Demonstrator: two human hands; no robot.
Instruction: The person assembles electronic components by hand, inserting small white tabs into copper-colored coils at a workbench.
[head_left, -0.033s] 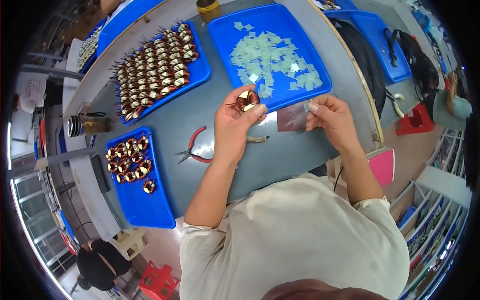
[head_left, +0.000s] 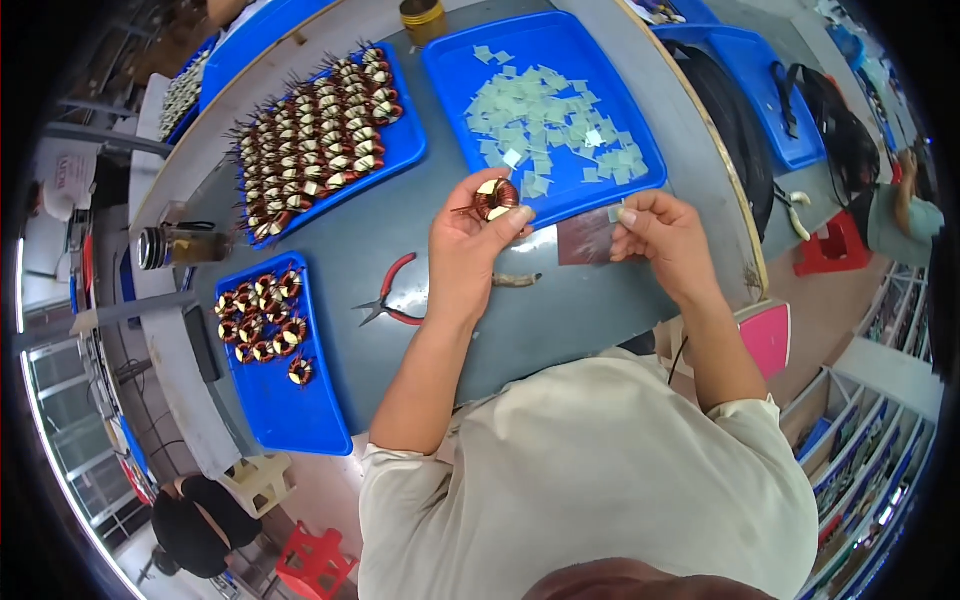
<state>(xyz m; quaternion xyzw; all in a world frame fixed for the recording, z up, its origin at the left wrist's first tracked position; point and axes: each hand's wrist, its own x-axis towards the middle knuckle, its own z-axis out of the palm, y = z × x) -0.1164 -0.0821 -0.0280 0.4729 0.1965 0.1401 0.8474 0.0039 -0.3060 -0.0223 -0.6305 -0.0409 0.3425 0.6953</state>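
Note:
A toroidal coil (head_left: 496,200) wound with copper-brown wire, pale patches on its ring, is pinched between the thumb and fingers of my left hand (head_left: 468,232). My right hand (head_left: 660,235) is closed, thumb against forefinger, on a small pale translucent square (head_left: 615,214). It hovers by the edge of a dark reddish flat sheet (head_left: 583,240) lying on the bench. Beyond both hands, a blue tray (head_left: 455,85) carries a loose heap of similar pale squares (head_left: 540,110).
Rows of upright coils (head_left: 310,140) fill a blue tray at the far left. Several more coils (head_left: 262,315) lie in a nearer blue tray (head_left: 290,415). Red-handled cutters (head_left: 388,297) rest left of my left forearm. A jar (head_left: 180,248) and a yellowish tin (head_left: 423,20) stand farther off.

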